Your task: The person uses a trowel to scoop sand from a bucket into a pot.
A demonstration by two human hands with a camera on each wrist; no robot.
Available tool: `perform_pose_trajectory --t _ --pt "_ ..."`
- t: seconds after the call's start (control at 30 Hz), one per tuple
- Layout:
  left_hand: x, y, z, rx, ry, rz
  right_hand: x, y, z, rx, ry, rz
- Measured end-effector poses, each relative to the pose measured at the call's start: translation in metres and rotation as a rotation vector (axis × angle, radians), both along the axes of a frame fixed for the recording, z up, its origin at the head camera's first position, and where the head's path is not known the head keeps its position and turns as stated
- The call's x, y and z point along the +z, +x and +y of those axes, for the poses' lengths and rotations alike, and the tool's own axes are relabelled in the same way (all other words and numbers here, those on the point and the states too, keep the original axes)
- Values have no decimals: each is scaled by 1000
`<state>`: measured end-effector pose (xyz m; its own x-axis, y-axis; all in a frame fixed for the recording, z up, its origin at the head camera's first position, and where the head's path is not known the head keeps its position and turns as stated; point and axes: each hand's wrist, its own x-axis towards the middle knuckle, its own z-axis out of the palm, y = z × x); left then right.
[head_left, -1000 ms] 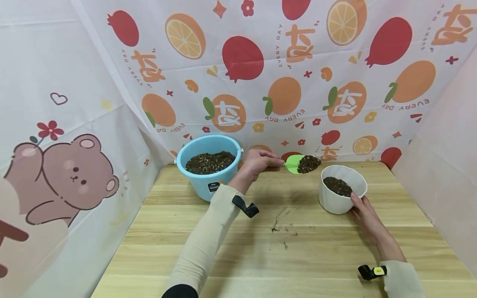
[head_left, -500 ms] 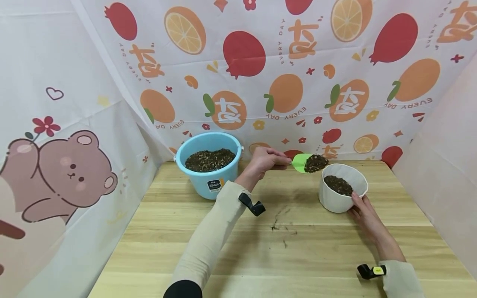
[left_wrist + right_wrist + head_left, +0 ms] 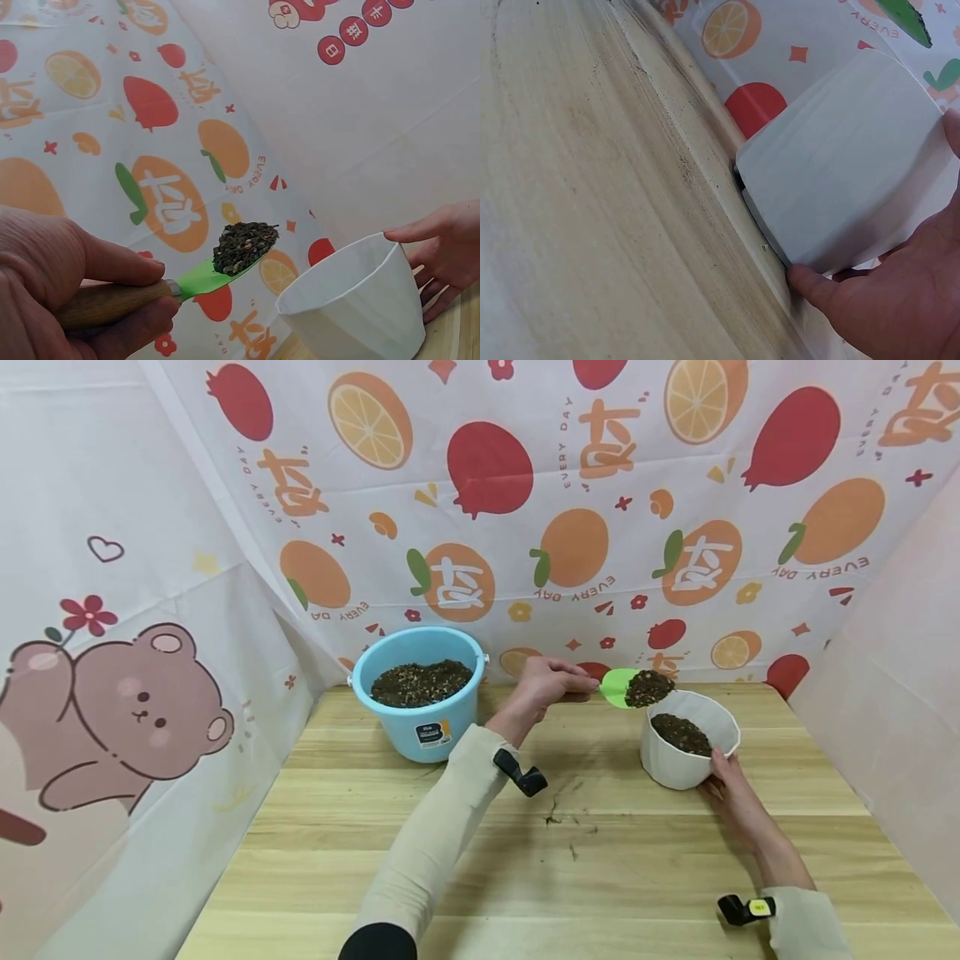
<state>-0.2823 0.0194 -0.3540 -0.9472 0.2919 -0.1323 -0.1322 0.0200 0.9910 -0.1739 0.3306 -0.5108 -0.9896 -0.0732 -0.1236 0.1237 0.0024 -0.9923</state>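
Note:
My left hand (image 3: 546, 685) grips the wooden handle (image 3: 112, 304) of a small garden trowel (image 3: 615, 687), thumb on top in the left wrist view. Dark soil (image 3: 649, 688) is heaped on its green blade, whose tip hangs just over the left rim of a white faceted flowerpot (image 3: 667, 764). Soil (image 3: 681, 734) partly fills this pot. On the pot's right side, my right hand (image 3: 738, 802) holds it, thumb at the rim and fingers low near the base (image 3: 784, 259). The pot looks slightly tilted towards the trowel in the right wrist view.
A light blue bucket (image 3: 420, 735) with soil (image 3: 422, 683) inside stands at the back left of the wooden table (image 3: 600, 893). Dark crumbs and streaks (image 3: 553, 818) mark the table's middle. A fruit-print cloth (image 3: 487, 468) hangs close behind the table, with pale cloth at both sides.
My left hand has carried the loaded trowel to the right, from short of the pot to over its left rim. My right hand and the pot have stayed nearly still.

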Motion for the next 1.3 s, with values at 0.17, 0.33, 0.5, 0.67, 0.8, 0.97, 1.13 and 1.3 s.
perform_pose_trajectory --t 0.17,0.33,0.5,0.67,0.8,0.97,1.13,1.3 --pt "1 1 7 8 21 -14 2 1 -1 5 10 -7" --pt "0 2 13 0 35 -24 3 2 -2 3 -14 -9" --pt "-4 4 19 -6 29 -21 3 2 -3 -4 -13 0" --pt "-7 5 25 -19 50 -19 2 1 -3 -3 -22 -5" --pt "-9 5 31 -17 63 -16 3 0 -2 -10 -28 -10" --pt "-10 5 38 0 58 -12 3 -1 -2 -21 -38 -10" --pt "-14 6 42 7 58 -20 2 0 -3 -29 -38 -8" --pt "-18 7 47 11 57 -22 2 0 -3 -27 -43 -6"
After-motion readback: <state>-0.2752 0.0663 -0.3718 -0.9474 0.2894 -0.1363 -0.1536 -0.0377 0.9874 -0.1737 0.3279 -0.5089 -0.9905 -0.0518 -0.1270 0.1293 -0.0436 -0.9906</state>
